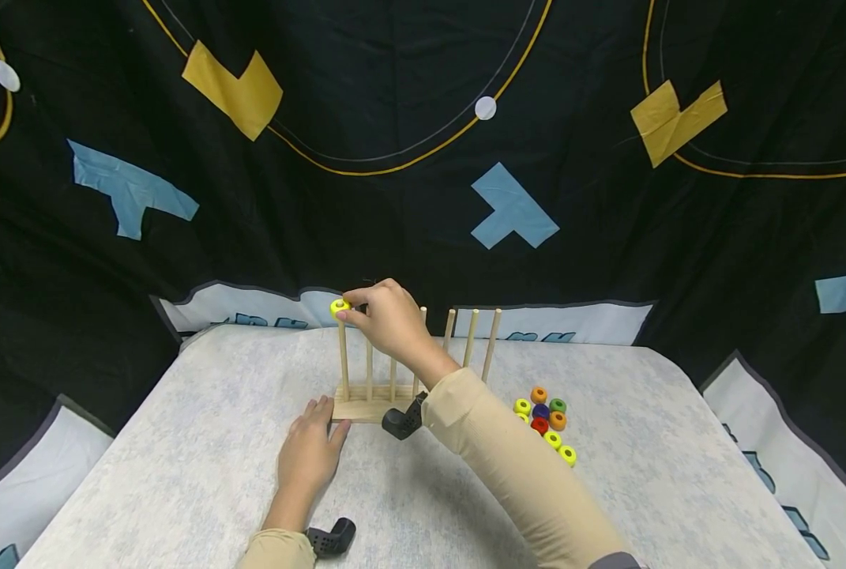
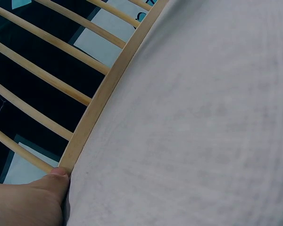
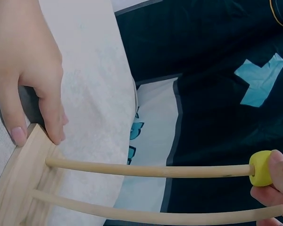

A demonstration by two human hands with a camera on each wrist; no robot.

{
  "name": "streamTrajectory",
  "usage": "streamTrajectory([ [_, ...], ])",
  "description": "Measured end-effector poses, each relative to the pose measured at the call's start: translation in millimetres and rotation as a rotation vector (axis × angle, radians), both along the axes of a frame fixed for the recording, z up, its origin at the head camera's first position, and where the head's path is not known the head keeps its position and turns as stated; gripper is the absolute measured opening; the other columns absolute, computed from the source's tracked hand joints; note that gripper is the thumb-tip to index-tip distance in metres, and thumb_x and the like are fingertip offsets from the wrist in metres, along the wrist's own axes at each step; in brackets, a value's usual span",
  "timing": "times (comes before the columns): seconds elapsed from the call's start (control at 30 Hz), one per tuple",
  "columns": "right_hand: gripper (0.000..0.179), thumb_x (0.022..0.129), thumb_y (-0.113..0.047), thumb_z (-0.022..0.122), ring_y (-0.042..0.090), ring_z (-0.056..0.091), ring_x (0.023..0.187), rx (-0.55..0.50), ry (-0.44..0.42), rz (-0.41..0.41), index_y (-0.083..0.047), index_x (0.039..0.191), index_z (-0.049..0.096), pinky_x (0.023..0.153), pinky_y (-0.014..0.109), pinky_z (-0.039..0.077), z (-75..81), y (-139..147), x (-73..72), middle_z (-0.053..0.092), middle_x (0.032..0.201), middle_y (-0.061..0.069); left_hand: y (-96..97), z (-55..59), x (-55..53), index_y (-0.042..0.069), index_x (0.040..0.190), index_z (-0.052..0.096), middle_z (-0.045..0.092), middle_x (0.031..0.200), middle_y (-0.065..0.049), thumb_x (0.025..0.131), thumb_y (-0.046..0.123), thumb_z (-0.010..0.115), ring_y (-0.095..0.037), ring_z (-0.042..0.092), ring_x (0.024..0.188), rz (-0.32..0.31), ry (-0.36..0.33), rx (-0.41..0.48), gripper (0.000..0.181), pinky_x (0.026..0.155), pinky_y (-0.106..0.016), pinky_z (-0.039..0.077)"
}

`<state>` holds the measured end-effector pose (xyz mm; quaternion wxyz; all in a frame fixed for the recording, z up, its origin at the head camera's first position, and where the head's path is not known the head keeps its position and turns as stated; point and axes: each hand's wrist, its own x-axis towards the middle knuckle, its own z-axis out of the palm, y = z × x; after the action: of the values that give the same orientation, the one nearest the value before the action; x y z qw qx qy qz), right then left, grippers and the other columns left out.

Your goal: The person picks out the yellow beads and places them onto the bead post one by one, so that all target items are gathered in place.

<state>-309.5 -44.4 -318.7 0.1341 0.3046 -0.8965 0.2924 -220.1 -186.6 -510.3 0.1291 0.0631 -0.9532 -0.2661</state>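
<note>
My right hand (image 1: 392, 318) pinches a yellow bead (image 1: 339, 308) with a hole through it, right at the tip of the leftmost peg (image 1: 344, 359). In the right wrist view the peg's end meets the yellow bead (image 3: 260, 168), thumb and fingers on its far side. The wooden peg rack (image 1: 359, 409) has several upright pegs on a flat base; my right forearm hides part of it. My left hand (image 1: 310, 450) holds the rack's left end, thumb at the front edge and fingers along the end. In the left wrist view, the thumb (image 2: 56, 181) touches the base's corner.
To the right of the rack lies a cluster of loose beads: yellow, orange (image 1: 539, 394), green (image 1: 558, 405), dark blue (image 1: 540, 411) and red (image 1: 539, 426). A pale cloth covers the table (image 1: 202, 442). Behind it hangs a black curtain (image 1: 366, 229) with taped shapes.
</note>
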Motion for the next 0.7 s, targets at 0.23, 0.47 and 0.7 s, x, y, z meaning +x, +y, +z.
streamTrajectory([
  [0.23,0.033,0.091,-0.035,0.073,0.013,0.057,0.110,0.005,-0.017,0.008,-0.021,0.120,0.073,0.087,0.029,0.052,-1.0,1.5,1.8,0.075,0.110,-0.006,-0.6,0.0,0.0,-0.004,0.145,0.046,0.044,0.153,-0.020,0.100,0.034,0.059,-0.039,0.035,0.146,-0.001,-0.006,0.004,0.060,0.119,-0.057,0.030],
  [0.47,0.032,0.091,-0.035,0.072,0.012,0.056,0.110,0.003,-0.019,0.012,-0.020,0.120,0.074,0.087,0.029,0.052,-1.4,1.8,2.5,0.076,0.109,-0.007,-0.9,-1.0,-0.3,-0.004,0.145,0.045,0.043,0.153,-0.020,0.100,0.035,0.058,-0.039,0.034,0.147,-0.005,-0.011,0.008,0.061,0.120,-0.057,0.029],
  [0.7,0.030,0.094,-0.034,0.069,0.012,0.056,0.110,0.006,0.017,0.020,-0.021,0.120,0.073,0.080,0.021,0.054,-2.8,5.2,1.9,0.074,0.109,-0.006,0.0,-0.3,-0.6,-0.003,0.145,0.045,0.042,0.154,-0.020,0.100,0.035,0.058,-0.039,0.033,0.147,0.002,-0.020,0.001,0.061,0.120,-0.057,0.029],
])
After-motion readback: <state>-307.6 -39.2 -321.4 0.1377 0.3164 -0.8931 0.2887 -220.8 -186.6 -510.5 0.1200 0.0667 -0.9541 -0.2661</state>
